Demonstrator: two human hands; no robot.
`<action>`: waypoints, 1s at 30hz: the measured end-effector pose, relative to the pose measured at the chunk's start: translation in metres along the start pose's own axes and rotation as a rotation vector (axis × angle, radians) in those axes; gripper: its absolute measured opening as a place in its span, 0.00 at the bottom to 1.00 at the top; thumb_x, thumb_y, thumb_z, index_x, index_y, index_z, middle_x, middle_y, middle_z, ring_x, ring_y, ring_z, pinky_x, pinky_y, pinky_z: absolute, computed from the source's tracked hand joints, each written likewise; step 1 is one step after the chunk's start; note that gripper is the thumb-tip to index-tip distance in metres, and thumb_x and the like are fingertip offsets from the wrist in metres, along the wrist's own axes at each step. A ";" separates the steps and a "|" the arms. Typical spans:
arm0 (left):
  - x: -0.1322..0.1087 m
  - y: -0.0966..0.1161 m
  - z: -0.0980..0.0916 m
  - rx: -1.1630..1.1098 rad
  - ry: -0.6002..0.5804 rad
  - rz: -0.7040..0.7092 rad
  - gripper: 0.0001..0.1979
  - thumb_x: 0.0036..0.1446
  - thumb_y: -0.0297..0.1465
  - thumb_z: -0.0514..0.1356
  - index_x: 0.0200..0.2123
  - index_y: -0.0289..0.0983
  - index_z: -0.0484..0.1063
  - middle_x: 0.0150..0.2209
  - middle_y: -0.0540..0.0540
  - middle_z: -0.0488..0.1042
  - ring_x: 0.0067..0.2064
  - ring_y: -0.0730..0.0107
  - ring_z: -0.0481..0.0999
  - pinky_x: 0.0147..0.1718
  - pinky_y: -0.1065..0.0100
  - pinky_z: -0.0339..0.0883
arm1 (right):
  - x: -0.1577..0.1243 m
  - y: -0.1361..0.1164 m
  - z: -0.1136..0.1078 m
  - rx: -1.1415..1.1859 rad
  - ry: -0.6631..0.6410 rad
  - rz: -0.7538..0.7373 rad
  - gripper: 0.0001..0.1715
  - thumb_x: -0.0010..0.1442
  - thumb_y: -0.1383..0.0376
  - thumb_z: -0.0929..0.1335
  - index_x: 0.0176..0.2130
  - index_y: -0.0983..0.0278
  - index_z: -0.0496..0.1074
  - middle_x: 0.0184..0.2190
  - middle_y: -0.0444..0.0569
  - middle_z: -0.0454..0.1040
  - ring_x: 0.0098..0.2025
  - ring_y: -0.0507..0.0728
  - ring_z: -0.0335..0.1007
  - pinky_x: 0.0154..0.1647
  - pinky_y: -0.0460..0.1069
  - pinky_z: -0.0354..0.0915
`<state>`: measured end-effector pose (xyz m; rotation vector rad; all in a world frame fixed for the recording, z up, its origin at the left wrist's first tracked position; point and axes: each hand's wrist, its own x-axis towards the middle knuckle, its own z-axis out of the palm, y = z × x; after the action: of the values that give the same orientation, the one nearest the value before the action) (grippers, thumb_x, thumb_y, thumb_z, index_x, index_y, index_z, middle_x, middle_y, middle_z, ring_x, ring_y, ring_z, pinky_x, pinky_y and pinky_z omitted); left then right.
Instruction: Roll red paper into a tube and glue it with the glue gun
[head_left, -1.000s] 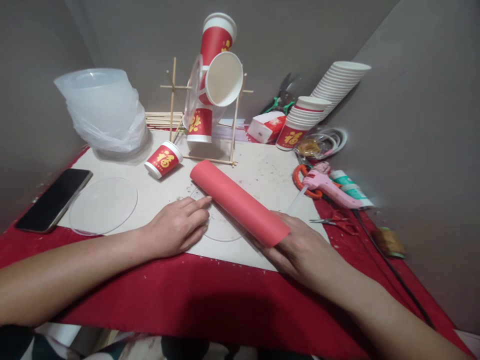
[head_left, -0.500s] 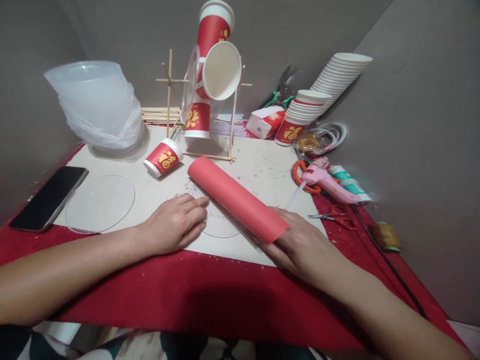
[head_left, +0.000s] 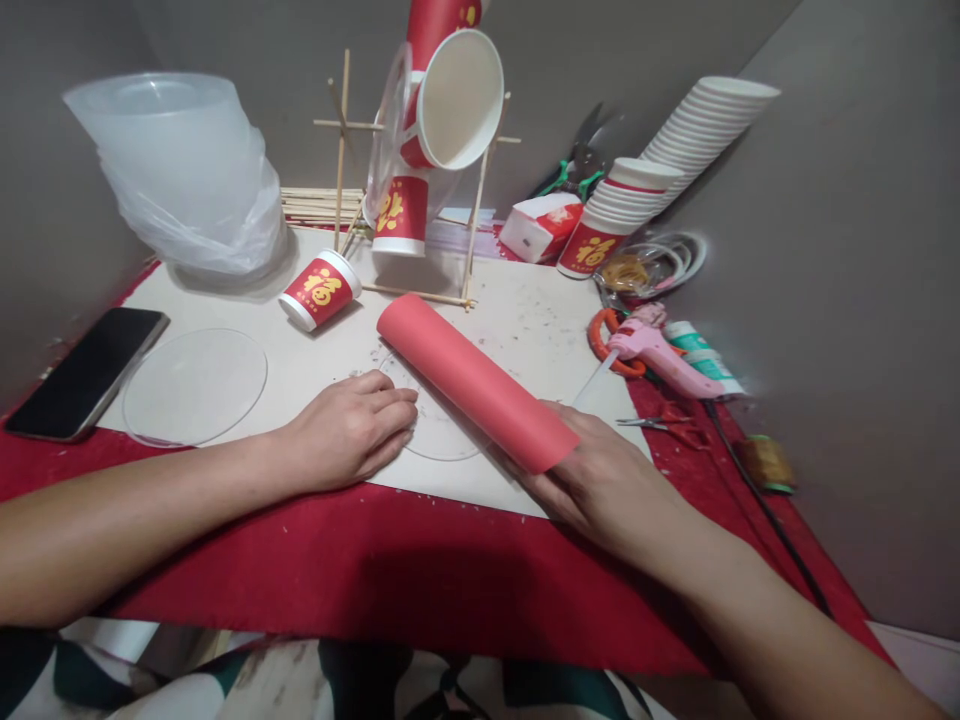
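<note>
A sheet of red paper point(head_left: 476, 385), curled lengthwise into a roll, slants over a clear round plastic disc point(head_left: 442, 448). My right hand point(head_left: 581, 465) is at its near right end and grips it; the fingers are mostly hidden under the paper. To the left of the roll, my left hand point(head_left: 367, 425) rests palm down at the disc's edge, fingers lying loosely and holding nothing. Beyond the roll stands a wooden-stick frame point(head_left: 470, 240) bearing red and white paper cups point(head_left: 461, 100). A single paper cup point(head_left: 321, 290) lies tilted left of the frame.
A second clear disc point(head_left: 195, 388) and a phone point(head_left: 86, 372) lie at left, before a bagged plastic tub point(head_left: 187, 190). At right are stacked paper cups point(head_left: 697, 140), a pink glue gun point(head_left: 649, 350), small scissors point(head_left: 671, 425) and a thread spool point(head_left: 769, 463). White paper covers red cloth point(head_left: 315, 565).
The view has tilted down slightly, so everything at the back sits higher in the picture. My hands and the red paper keep nearly the same positions.
</note>
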<state>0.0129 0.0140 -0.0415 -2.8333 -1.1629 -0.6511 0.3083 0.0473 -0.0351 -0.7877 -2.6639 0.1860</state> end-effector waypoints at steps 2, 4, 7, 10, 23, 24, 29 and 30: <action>0.000 0.000 0.000 -0.002 0.000 0.001 0.08 0.67 0.29 0.54 0.43 0.35 0.73 0.49 0.41 0.80 0.42 0.61 0.73 0.41 0.61 0.72 | 0.001 0.000 0.000 0.012 -0.018 0.004 0.17 0.67 0.67 0.65 0.56 0.65 0.69 0.49 0.61 0.75 0.48 0.66 0.74 0.46 0.60 0.73; 0.000 0.000 0.000 -0.004 -0.004 0.000 0.09 0.67 0.29 0.54 0.43 0.35 0.73 0.49 0.41 0.80 0.42 0.61 0.73 0.41 0.61 0.72 | 0.001 -0.001 0.000 0.017 -0.029 0.015 0.18 0.68 0.67 0.65 0.56 0.65 0.68 0.50 0.62 0.75 0.49 0.66 0.74 0.47 0.60 0.73; 0.000 -0.001 0.000 -0.009 -0.007 -0.002 0.09 0.67 0.29 0.55 0.44 0.35 0.74 0.48 0.41 0.80 0.43 0.61 0.73 0.41 0.61 0.72 | 0.001 -0.001 0.001 0.019 -0.040 0.031 0.17 0.68 0.66 0.64 0.56 0.65 0.68 0.51 0.62 0.74 0.49 0.66 0.74 0.47 0.61 0.73; 0.000 -0.001 0.001 -0.013 0.003 0.001 0.08 0.67 0.29 0.55 0.44 0.35 0.74 0.48 0.40 0.80 0.43 0.61 0.73 0.41 0.61 0.72 | 0.001 -0.001 0.003 -0.010 -0.039 0.013 0.16 0.68 0.66 0.64 0.54 0.66 0.69 0.51 0.63 0.74 0.50 0.67 0.73 0.48 0.62 0.73; -0.001 0.000 0.001 0.032 0.040 0.001 0.12 0.67 0.30 0.54 0.49 0.33 0.72 0.56 0.33 0.76 0.47 0.58 0.78 0.44 0.58 0.74 | 0.001 0.000 0.006 -0.002 -0.036 0.015 0.16 0.68 0.66 0.65 0.54 0.67 0.69 0.49 0.62 0.74 0.49 0.67 0.72 0.47 0.61 0.71; -0.002 0.000 0.001 0.043 0.049 -0.005 0.12 0.67 0.30 0.54 0.50 0.33 0.72 0.59 0.32 0.74 0.47 0.57 0.78 0.44 0.58 0.74 | 0.000 0.000 0.006 -0.002 -0.038 0.021 0.16 0.68 0.66 0.65 0.54 0.67 0.69 0.49 0.62 0.74 0.48 0.67 0.72 0.47 0.61 0.71; -0.003 0.001 0.001 0.064 0.047 -0.012 0.13 0.67 0.30 0.54 0.52 0.33 0.70 0.62 0.31 0.71 0.50 0.56 0.78 0.46 0.57 0.75 | 0.001 -0.001 0.004 -0.011 -0.032 0.020 0.16 0.68 0.66 0.64 0.55 0.66 0.69 0.49 0.62 0.74 0.48 0.66 0.72 0.47 0.60 0.71; -0.003 0.001 0.001 0.065 0.045 -0.010 0.12 0.67 0.30 0.55 0.51 0.33 0.70 0.62 0.31 0.71 0.50 0.55 0.78 0.46 0.56 0.75 | 0.001 -0.001 0.004 -0.010 -0.031 0.019 0.17 0.68 0.66 0.64 0.55 0.66 0.69 0.50 0.61 0.74 0.48 0.66 0.72 0.47 0.60 0.71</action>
<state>0.0121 0.0119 -0.0437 -2.7471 -1.1695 -0.6613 0.3056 0.0471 -0.0383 -0.8203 -2.6889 0.1918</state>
